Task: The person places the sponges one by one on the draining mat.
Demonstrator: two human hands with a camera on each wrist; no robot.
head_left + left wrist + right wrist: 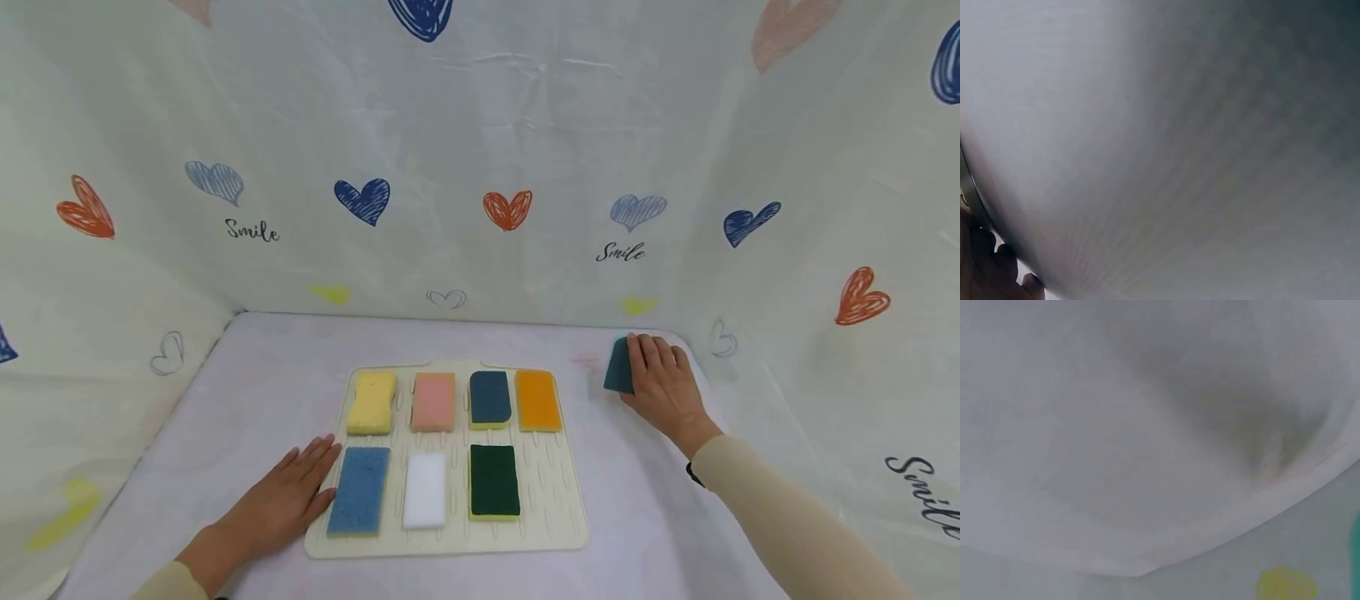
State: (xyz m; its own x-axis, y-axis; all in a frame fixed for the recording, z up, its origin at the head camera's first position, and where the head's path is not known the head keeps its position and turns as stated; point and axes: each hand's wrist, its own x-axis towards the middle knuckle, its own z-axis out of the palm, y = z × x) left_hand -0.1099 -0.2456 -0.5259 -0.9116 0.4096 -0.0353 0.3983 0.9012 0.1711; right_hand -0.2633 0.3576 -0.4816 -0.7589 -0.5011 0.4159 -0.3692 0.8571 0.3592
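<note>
At the far right of the table, my right hand (663,387) grips a dark teal scouring pad (618,367), fingers over its right side. A teal sliver shows at the right edge of the right wrist view. My left hand (288,496) lies palm down with its fingers extended at the left edge of a cream tray (551,500). Its thumb is right beside a blue sponge (360,492). Along the tray's front row follow a white sponge (425,490) and a dark green scouring sponge (494,482).
The tray's back row holds a yellow sponge (372,402), a pink sponge (433,402), a navy-topped sponge (490,400) and an orange sponge (538,400). A pale cloth covers the table (285,367). Behind and beside it hangs a white curtain (450,108) printed with hearts.
</note>
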